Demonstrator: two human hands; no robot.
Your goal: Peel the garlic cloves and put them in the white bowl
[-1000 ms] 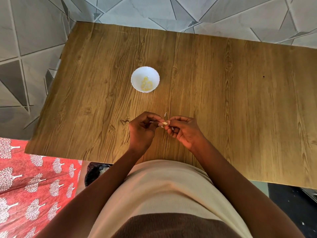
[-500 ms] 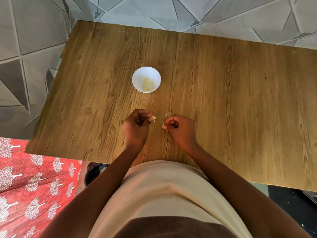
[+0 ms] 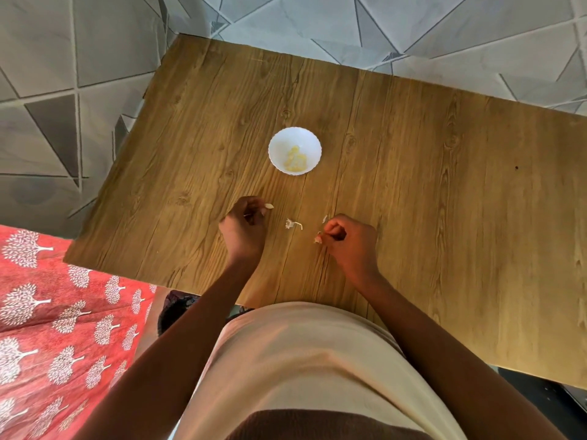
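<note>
The left hand point(image 3: 244, 227) has its fingers curled in, and the fingertips pinch a small pale garlic clove point(image 3: 269, 206) that sticks out toward the upper right of the hand. The right hand point(image 3: 347, 241) is curled up too, and its fingertips pinch a little bit of garlic skin point(image 3: 317, 239) at the hand's left side. The two hands are apart, near the middle of the picture, low over the wooden table point(image 3: 444, 185).

Between the hands, a scrap of white peel point(image 3: 291, 224) lies on the wood. Another tiny scrap point(image 3: 324, 219) lies just above the right hand.

The white bowl point(image 3: 294, 151) stands on the table above the hands, a bit above the middle of the picture. It has some yellowish peeled cloves point(image 3: 295, 160) at the bottom. The bowl is well apart from both hands.

Both bare arms come up from the bottom of the picture. The person wears a cream top point(image 3: 301, 360). At the lower left there is a red cloth with white trees point(image 3: 57, 328). Grey tiles with triangle shapes point(image 3: 79, 58) fill the top and the left side around the table.
</note>
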